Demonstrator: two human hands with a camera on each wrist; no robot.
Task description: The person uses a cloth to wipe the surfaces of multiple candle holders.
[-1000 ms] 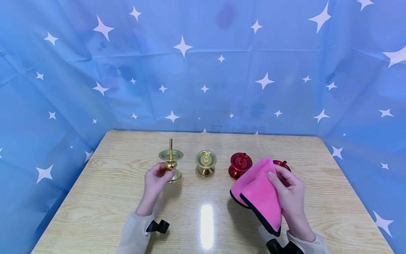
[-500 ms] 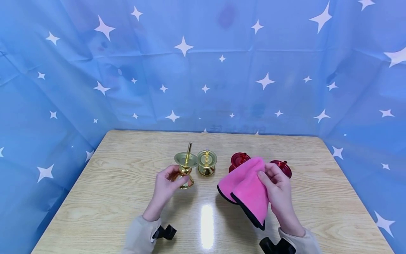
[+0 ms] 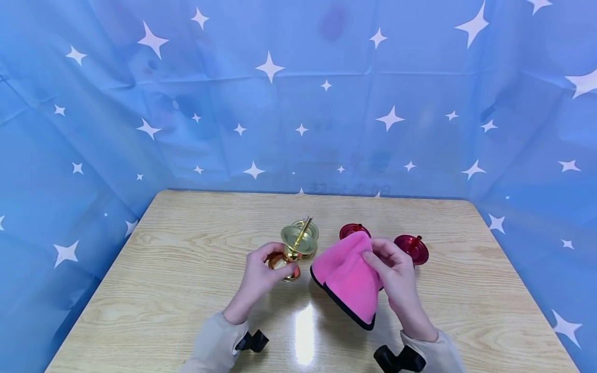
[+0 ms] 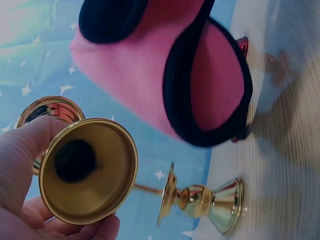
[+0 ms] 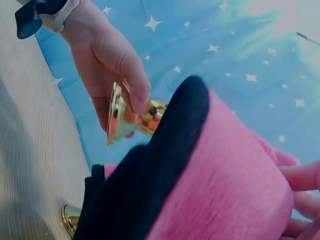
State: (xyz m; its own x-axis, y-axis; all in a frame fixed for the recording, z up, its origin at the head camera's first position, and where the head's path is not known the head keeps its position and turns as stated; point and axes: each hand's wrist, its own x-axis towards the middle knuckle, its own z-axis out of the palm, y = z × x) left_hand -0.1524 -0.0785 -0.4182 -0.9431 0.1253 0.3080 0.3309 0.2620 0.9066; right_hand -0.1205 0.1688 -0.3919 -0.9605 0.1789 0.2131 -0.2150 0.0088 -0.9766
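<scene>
My left hand grips a gold candle holder by its stem, tilted to the right and lifted off the table. Its hollow base faces the left wrist camera. My right hand pinches a pink cloth with black edging, which hangs down just right of the gold holder. Behind the held holder, a second gold candle holder stands mostly hidden in the head view; the left wrist view shows this standing holder in full.
Two red candle holders stand to the right: one partly hidden behind the cloth, the other beyond my right hand. The wooden table ends at a blue star-patterned curtain.
My left hand has carried the gold candle holder to the right and tilted it further. My right hand has moved left with the cloth, uncovering more of the far-right red holder.
</scene>
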